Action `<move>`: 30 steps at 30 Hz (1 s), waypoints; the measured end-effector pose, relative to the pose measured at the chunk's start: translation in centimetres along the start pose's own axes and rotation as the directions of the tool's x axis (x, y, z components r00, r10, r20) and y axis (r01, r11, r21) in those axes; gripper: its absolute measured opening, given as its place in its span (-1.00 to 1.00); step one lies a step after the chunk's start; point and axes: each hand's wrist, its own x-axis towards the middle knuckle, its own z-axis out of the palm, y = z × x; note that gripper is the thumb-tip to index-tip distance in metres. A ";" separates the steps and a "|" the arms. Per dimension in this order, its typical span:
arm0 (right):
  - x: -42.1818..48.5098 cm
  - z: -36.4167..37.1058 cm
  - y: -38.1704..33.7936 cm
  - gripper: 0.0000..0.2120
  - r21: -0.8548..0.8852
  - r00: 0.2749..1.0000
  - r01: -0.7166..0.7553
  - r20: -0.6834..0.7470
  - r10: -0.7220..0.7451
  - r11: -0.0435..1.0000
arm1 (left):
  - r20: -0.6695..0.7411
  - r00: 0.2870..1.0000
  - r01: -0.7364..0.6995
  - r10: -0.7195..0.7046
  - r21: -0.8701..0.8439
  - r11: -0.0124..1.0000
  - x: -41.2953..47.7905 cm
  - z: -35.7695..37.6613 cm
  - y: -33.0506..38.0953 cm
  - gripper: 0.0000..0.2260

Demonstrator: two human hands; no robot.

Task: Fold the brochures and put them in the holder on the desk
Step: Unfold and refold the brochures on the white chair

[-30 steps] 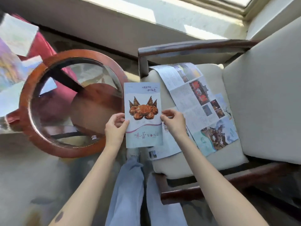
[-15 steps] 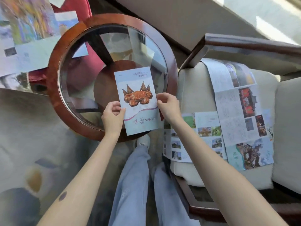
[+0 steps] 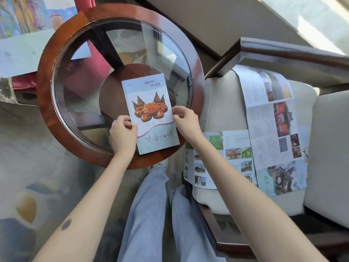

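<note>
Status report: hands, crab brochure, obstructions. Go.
Left hand and right hand both pinching the folded crab brochure over the round glass table. Two unfolded brochures on chair seat. Holder not in view.

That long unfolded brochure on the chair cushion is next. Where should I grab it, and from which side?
Take the long unfolded brochure by its near short end, where the sheet reaches the front of the chair cushion, coming in from the front. It lies flat, so a corner likely lifts more easily there. It overlaps the smaller open brochure, so lift upward. Both hands currently hold the folded crab brochure.
</note>
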 end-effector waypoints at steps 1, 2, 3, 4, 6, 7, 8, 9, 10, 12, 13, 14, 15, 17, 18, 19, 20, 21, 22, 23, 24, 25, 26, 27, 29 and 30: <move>-0.1 -0.3 -0.1 -0.64 -0.004 1.000 0.000 -0.006 0.000 1.000 | -0.028 1.000 -0.008 0.009 0.032 0.999 0.0 0.0 0.2 -0.77; -0.3 -0.6 -0.1 -0.64 -0.004 1.000 -0.003 -0.022 0.003 1.000 | -0.056 0.998 -0.021 0.024 0.055 0.998 -0.1 0.1 0.6 -0.75; -0.6 -1.2 0.0 -0.63 0.001 0.999 -0.009 -0.043 0.009 1.000 | -0.077 0.996 -0.043 0.048 0.070 0.997 -0.2 0.2 1.1 -0.74; -0.8 -1.8 0.1 -0.63 0.012 0.998 -0.018 -0.059 0.019 1.000 | -0.085 0.993 -0.071 0.077 0.076 0.995 -0.5 0.5 1.9 -0.73; -1.5 -3.7 0.5 -0.63 0.038 0.995 -0.041 -0.088 0.044 0.998 | -0.056 0.989 -0.135 0.138 0.050 0.990 -1.3 1.6 3.8 -0.74; -1.9 -4.9 0.8 -0.64 0.047 0.993 -0.048 -0.107 0.053 0.998 | -0.020 0.984 -0.177 0.177 0.024 0.984 -2.0 2.5 5.0 -0.75; -2.3 -6.3 1.3 -0.64 0.053 0.989 -0.051 -0.133 0.058 0.997 | 0.025 0.973 -0.228 0.228 -0.003 0.974 -3.0 3.4 6.3 -0.76; -2.8 -7.8 1.9 -0.66 0.054 0.985 -0.053 -0.163 0.061 0.997 | 0.073 0.956 -0.283 0.284 -0.028 0.959 -4.1 4.5 7.6 -0.77; -3.2 -9.3 2.6 -0.66 0.056 0.979 -0.056 -0.194 0.066 0.997 | 0.118 0.935 -0.331 0.335 -0.050 0.942 -5.3 5.5 8.9 -0.78; -4.1 -12.2 4.3 -0.68 0.075 0.960 -0.076 -0.264 0.093 0.994 | 0.190 0.889 -0.410 0.416 -0.071 0.909 -7.9 7.5 11.1 -0.78; -4.7 -13.6 5.4 -0.68 0.091 0.947 -0.093 -0.300 0.116 0.992 | 0.228 0.862 -0.449 0.452 -0.068 0.891 -9.2 8.5 12.0 -0.77; -5.3 -15.0 6.6 -0.68 0.106 0.933 -0.111 -0.333 0.140 0.988 | 0.270 0.832 -0.487 0.485 -0.062 0.871 -10.4 9.6 12.8 -0.76; -5.9 -16.2 7.9 -0.67 0.120 0.917 -0.132 -0.362 0.168 0.984 | 0.316 0.801 -0.519 0.509 -0.059 0.853 -11.6 10.6 13.5 -0.75; -7.3 -18.3 10.9 -0.68 0.152 0.881 -0.185 -0.413 0.232 0.971 | 0.402 0.751 -0.548 0.523 -0.061 0.834 -13.9 12.5 14.5 -0.74; -8.0 -19.2 12.4 -0.68 0.174 0.862 -0.208 -0.432 0.265 0.963 | 0.438 0.732 -0.558 0.523 -0.057 0.828 -14.9 13.5 14.8 -0.74; -8.7 -20.0 14.0 -0.69 0.199 0.845 -0.230 -0.445 0.297 0.953 | 0.471 0.711 -0.572 0.523 -0.046 0.819 -15.8 14.3 15.0 -0.74; -9.4 -20.6 15.6 -0.69 0.227 0.828 -0.254 -0.452 0.333 0.940 | 0.501 0.688 -0.593 0.526 -0.031 0.805 -16.7 15.1 15.1 -0.74; -10.0 -21.2 17.1 -0.69 0.255 0.811 -0.280 -0.453 0.370 0.926 | 0.524 0.665 -0.617 0.532 -0.015 0.787 -17.4 16.0 15.1 -0.75; -10.6 -21.6 18.6 -0.69 0.280 0.795 -0.307 -0.450 0.407 0.909 | 0.542 0.647 -0.639 0.536 0.002 0.769 -18.1 16.7 15.1 -0.75; -11.2 -22.1 20.2 -0.70 0.302 0.779 -0.333 -0.446 0.441 0.893 | 0.562 0.635 -0.652 0.530 0.023 0.758 -18.8 17.5 15.1 -0.75; -11.7 -22.5 21.6 -0.70 0.325 0.764 -0.354 -0.441 0.472 0.877 | 0.582 0.625 -0.663 0.520 0.043 0.748 -19.5 18.2 15.1 -0.75; -12.1 -22.9 23.0 -0.70 0.352 0.750 -0.367 -0.436 0.498 0.861 | 0.601 0.609 -0.679 0.517 0.059 0.732 -20.0 19.0 15.2 -0.75; -12.5 -23.4 24.2 -0.70 0.378 0.735 -0.379 -0.431 0.523 0.845 | 0.620 0.588 -0.701 0.520 0.071 0.709 -20.5 19.9 15.2 -0.75; -12.8 -23.7 25.4 -0.70 0.400 0.718 -0.393 -0.428 0.548 0.828 | 0.637 0.568 -0.722 0.521 0.082 0.686 -20.9 20.8 15.2 -0.74; -13.4 -24.3 27.4 -0.71 0.448 0.689 -0.424 -0.405 0.601 0.787 | 0.677 0.535 -0.755 0.505 0.116 0.645 -21.8 22.8 15.3 -0.73; -13.6 -24.5 28.4 -0.71 0.472 0.681 -0.429 -0.391 0.619 0.770 | 0.696 0.521 -0.770 0.494 0.134 0.623 -22.4 23.9 15.3 -0.72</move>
